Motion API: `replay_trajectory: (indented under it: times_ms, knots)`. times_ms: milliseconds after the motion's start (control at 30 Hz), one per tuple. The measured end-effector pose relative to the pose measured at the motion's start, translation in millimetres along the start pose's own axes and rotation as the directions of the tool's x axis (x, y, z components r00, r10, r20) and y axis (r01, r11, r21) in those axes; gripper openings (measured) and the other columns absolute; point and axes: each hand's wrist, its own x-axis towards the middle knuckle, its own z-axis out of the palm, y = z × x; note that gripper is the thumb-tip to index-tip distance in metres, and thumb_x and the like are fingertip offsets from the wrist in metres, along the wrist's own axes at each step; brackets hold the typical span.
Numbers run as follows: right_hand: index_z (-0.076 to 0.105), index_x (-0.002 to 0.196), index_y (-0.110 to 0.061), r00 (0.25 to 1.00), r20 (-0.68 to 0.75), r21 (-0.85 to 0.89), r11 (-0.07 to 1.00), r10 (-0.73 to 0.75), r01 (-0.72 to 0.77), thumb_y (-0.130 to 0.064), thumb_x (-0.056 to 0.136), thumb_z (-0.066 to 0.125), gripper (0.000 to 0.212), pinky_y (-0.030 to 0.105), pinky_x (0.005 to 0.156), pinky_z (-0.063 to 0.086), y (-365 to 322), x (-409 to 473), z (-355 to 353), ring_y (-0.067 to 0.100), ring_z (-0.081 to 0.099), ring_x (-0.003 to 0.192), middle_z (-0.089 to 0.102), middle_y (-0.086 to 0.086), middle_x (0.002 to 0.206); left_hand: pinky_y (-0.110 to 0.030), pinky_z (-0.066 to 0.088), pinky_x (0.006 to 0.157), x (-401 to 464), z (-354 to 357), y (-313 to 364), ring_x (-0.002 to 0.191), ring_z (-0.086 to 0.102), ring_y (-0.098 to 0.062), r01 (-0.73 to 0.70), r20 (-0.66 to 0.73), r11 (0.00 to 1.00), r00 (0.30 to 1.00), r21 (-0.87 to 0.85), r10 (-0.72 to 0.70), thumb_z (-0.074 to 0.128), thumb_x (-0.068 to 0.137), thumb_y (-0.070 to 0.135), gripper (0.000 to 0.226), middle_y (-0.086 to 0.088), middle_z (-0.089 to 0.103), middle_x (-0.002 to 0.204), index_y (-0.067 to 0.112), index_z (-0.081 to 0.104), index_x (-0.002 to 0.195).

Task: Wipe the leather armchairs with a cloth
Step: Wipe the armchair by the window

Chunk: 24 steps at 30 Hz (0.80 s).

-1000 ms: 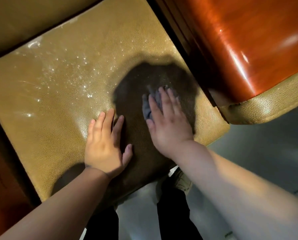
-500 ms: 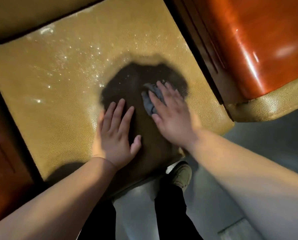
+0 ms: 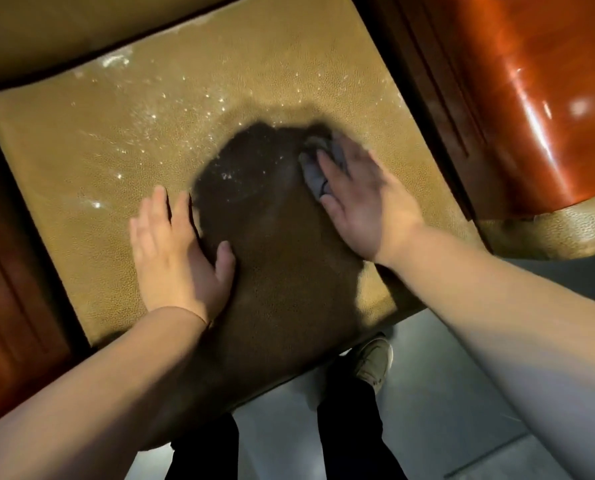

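Right hand (image 3: 361, 206) lies flat, fingers straight, pressing a grey cloth (image 3: 318, 168) onto the tan leather seat cushion (image 3: 122, 157); grip wide, not curled, fingers blurred. Cloth sits under the right fingertips, its left edge sticking out past the index finger. Left hand (image 3: 176, 251) rests flat on the cushion, well left of the right hand, grip wide and relaxed, holding nothing. Dark shadow covers the cushion between both hands. Glossy red-brown wooden armrest (image 3: 531, 98) stands just right of the right hand. Grey floor (image 3: 445, 393), dark trouser legs and one light shoe (image 3: 375, 362) show below the wrists.
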Motion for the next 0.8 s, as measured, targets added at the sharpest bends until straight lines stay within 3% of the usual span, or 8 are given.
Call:
replay_trajectory:
  times_ms: [167,300,433,500,600,667,733,800]
  knots:
    - [0.011,0.165,-0.007,0.817,-0.036,0.088,0.816,0.576,-0.571,-0.037,0.108,0.036,0.070,0.051,0.129,0.006,2.2,42.2,-2.0,0.042,0.005,0.158,0.006,0.031,0.168,-0.055,0.008,0.130,0.5,13.3,-9.2,0.159,0.014,-0.042,0.006,-0.026,1.000,1.000,-0.023,-0.006,0.049,0.083,0.057,0.095,-0.019,0.016,0.172,0.011,0.026,0.163]
    - [0.023,0.164,-0.012,0.990,-0.002,0.056,0.989,0.141,-0.140,-0.039,0.105,0.037,0.066,0.054,0.129,0.002,-90.3,22.3,18.1,0.044,0.004,0.158,0.007,0.027,0.170,-0.060,0.007,0.130,2.9,22.6,-10.6,0.161,0.010,-0.041,0.031,0.037,0.988,0.999,-0.150,-0.026,0.045,0.084,0.058,0.097,-0.018,0.012,0.174,0.013,0.019,0.166]
    - [0.033,0.162,-0.017,0.981,0.044,-0.049,0.980,-0.188,0.190,-0.038,0.106,0.040,0.060,0.050,0.129,0.011,-61.2,30.1,11.6,0.036,0.015,0.158,0.021,0.018,0.170,-0.064,0.013,0.128,-3.5,26.9,-9.3,0.161,0.012,-0.041,0.059,0.012,0.953,0.998,-0.296,-0.059,0.044,0.089,0.056,0.093,-0.018,0.012,0.175,0.010,0.022,0.166]
    - [0.021,0.165,-0.018,0.994,-0.017,-0.073,0.992,0.106,-0.107,-0.040,0.108,0.034,0.062,0.048,0.129,0.011,-19.9,46.9,8.8,0.036,0.009,0.160,0.014,0.017,0.172,-0.061,0.008,0.129,-4.2,26.4,-7.7,0.161,0.011,-0.040,0.031,-0.051,0.970,0.998,-0.243,-0.044,0.047,0.089,0.055,0.090,-0.018,0.012,0.174,0.010,0.026,0.165]
    - [0.013,0.166,-0.013,0.836,-0.075,0.095,0.838,0.544,-0.537,-0.038,0.107,0.033,0.066,0.051,0.129,0.007,-25.3,66.5,0.1,0.040,0.002,0.159,0.004,0.027,0.170,-0.051,0.005,0.131,-3.9,23.2,-7.8,0.160,0.010,-0.040,0.016,-0.048,0.991,0.999,-0.135,-0.023,0.044,0.089,0.056,0.090,-0.019,0.014,0.174,0.010,0.027,0.164]
    - [0.019,0.165,-0.011,0.896,-0.075,0.099,0.898,0.437,-0.429,-0.033,0.105,0.039,0.067,0.052,0.129,0.004,-75.2,63.0,8.8,0.042,0.003,0.158,0.006,0.028,0.170,-0.051,0.008,0.131,-3.7,16.8,-7.4,0.160,0.012,-0.041,0.015,-0.039,0.995,0.999,-0.095,-0.019,0.043,0.088,0.057,0.091,-0.020,0.017,0.173,0.008,0.029,0.164]
    - [0.029,0.163,-0.011,0.998,-0.029,0.097,0.994,0.058,-0.055,-0.034,0.104,0.042,0.064,0.053,0.129,0.006,-120.6,45.2,19.6,0.043,0.006,0.158,0.010,0.026,0.170,-0.052,0.013,0.130,-3.6,10.7,-7.2,0.159,0.017,-0.040,0.023,-0.035,0.997,0.999,-0.068,-0.026,0.043,0.088,0.057,0.091,-0.020,0.020,0.172,0.008,0.031,0.163]
    - [0.034,0.161,-0.016,0.970,0.085,0.016,0.974,-0.226,0.226,-0.037,0.105,0.044,0.061,0.050,0.129,0.006,-132.2,33.4,21.4,0.038,0.009,0.159,0.012,0.020,0.171,-0.052,0.010,0.131,-3.5,7.5,-8.2,0.159,0.017,-0.039,0.023,-0.016,0.999,1.000,-0.025,-0.024,0.043,0.089,0.058,0.091,-0.020,0.020,0.173,0.008,0.030,0.164]
